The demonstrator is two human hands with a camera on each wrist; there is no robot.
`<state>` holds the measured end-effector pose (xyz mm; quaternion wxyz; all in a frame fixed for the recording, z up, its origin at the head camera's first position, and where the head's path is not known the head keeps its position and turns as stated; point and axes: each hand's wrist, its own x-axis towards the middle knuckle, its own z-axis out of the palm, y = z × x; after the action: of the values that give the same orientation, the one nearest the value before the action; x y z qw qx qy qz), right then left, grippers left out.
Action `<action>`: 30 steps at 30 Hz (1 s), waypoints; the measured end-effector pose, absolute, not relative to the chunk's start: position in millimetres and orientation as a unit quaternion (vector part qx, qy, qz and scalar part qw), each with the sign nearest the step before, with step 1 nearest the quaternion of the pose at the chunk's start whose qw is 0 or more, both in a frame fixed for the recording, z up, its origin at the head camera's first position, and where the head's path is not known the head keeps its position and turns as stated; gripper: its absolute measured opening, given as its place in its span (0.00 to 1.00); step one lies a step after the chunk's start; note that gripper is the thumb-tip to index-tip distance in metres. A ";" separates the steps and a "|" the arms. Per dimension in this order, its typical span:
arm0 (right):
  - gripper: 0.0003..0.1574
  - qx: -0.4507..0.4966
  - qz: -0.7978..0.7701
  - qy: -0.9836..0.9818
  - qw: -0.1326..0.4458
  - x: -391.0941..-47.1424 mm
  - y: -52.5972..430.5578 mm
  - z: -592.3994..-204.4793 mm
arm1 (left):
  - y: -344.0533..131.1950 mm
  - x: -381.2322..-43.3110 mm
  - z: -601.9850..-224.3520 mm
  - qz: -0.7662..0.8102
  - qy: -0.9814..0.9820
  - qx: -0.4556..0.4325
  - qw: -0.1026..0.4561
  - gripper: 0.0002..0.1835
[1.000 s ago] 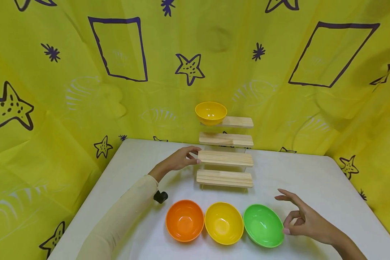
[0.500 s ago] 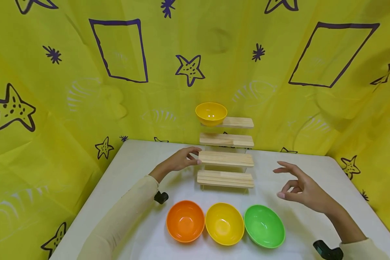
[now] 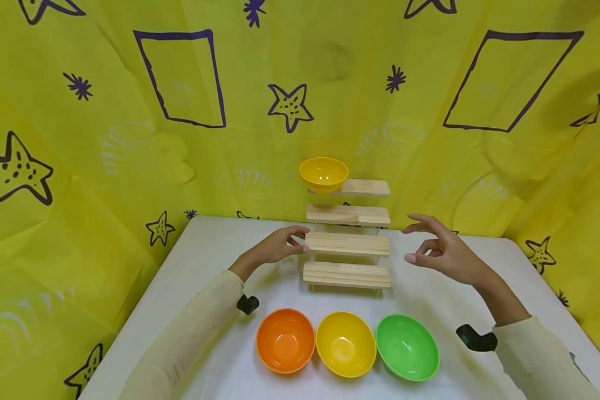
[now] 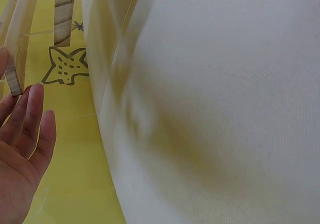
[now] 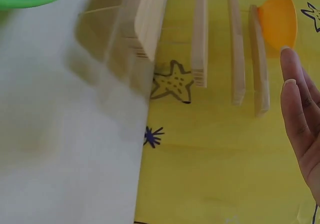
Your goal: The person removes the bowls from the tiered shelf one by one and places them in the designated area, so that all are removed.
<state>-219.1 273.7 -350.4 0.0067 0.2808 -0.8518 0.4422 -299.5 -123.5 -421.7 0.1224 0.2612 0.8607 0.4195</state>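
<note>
A tiered wooden shelf stand (image 3: 347,243) rises at the back middle of the table. My left hand (image 3: 280,244) grips the left end of its second step from the bottom, thumb in front; the left wrist view shows fingers (image 4: 33,107) at that board's end. On the left of the top step sits a yellow bowl (image 3: 324,174). My right hand (image 3: 447,253) hovers right of the stand, holding nothing, thumb and index finger apart. Nearer in front stand an orange bowl (image 3: 285,341), a second yellow bowl (image 3: 346,344) and a green bowl (image 3: 407,348), side by side.
A white table (image 3: 220,344) lies under everything. Yellow patterned cloth (image 3: 290,61) hangs behind it and along both sides. Black wrist cameras (image 3: 476,338) are worn on both arms.
My right hand has moved up and away from beside the green bowl, toward the right side of the stand. My left hand and the bowls stay put.
</note>
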 end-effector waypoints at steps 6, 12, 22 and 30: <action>0.48 0.280 0.443 -0.852 0.001 -236.2 260.1 -341.2 | -122.6 -300.7 -421.9 0.416 0.862 0.263 0.120 0.30; 0.46 0.272 0.455 -0.848 -0.010 -253.7 246.7 -333.6 | -122.3 -297.2 -419.9 0.417 0.862 0.261 0.120 0.30; 0.45 0.257 0.494 -0.831 -0.010 -275.8 225.1 -318.2 | -121.8 -296.3 -419.4 0.417 0.862 0.266 0.116 0.29; 0.48 0.237 0.479 -0.845 -0.009 -294.7 206.6 -312.3 | -122.2 -296.7 -421.5 0.419 0.861 0.265 0.113 0.30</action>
<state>-294.7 206.6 -312.3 -0.0088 0.2373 -0.8450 0.4792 -296.7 -122.2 -421.5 0.1129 0.2648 0.8613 0.4186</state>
